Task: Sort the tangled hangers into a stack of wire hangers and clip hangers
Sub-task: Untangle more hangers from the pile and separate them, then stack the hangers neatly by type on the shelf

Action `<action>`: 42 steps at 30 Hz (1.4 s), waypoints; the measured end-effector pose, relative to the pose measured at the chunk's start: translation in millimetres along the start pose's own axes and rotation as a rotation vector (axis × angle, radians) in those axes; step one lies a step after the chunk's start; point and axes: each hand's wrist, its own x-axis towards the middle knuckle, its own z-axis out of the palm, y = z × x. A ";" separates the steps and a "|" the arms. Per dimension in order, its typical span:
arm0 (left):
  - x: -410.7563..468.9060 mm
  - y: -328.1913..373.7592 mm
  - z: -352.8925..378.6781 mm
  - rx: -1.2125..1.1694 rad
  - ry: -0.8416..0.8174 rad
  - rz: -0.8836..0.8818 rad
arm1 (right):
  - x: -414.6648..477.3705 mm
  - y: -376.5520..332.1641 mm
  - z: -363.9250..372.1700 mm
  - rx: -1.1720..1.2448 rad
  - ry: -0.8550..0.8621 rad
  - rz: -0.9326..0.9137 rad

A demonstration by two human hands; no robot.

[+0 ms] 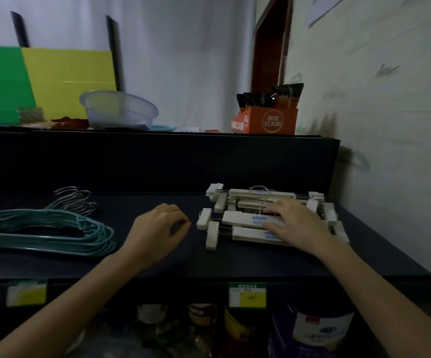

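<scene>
- Since the two kinds lie in separate piles, the step in hand is judged to be the squaring-up of the clip hangers (240, 220), which are heaped askew at the right of the dark surface (183, 264).
- The right hand (296, 227) is laid flat on top of that heap, fingers extended and pressing down; nothing is gripped by it.
- The left hand (157, 228) is rested on the surface between the piles, fingers loosely curled, nothing held.
- To do the step well, the heap should be steadied from above while the bars are nudged parallel from their left ends, so that the clips are lined up and no hook is caught under a neighbour.
- The wire hangers (54, 244) are found at the left, well apart from the clip hangers, nested closely with their metal hooks towards the far side.
- Two piles are counted. At least four white bars are made out among the clip hangers, though some are hidden under the hand.
- About six teal outlines are made out among the wire hangers, but the overlap prevents a sure count.
- One clear basin (118, 109) and one orange box (268, 120) are seen on the ledge (209, 135) behind.
</scene>
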 end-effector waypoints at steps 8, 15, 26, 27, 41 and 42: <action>-37.6 -50.6 -48.3 0.114 0.022 -0.114 | 16.6 -81.7 -5.5 0.128 0.123 -0.192; -119.0 -127.0 -127.7 0.225 0.062 -0.319 | 39.5 -224.5 17.3 0.280 0.062 -0.423; -267.4 -265.9 -245.4 0.384 0.010 -0.497 | 65.3 -452.4 70.6 0.410 -0.046 -0.558; -278.5 -276.2 -252.5 0.392 0.014 -0.503 | 68.1 -470.0 76.0 0.424 -0.062 -0.567; -345.1 -407.1 -307.7 0.390 0.094 -0.627 | 154.3 -637.0 124.5 0.355 -0.127 -0.512; -344.7 -420.1 -308.1 0.387 0.100 -0.624 | 163.6 -645.7 128.1 0.354 -0.125 -0.495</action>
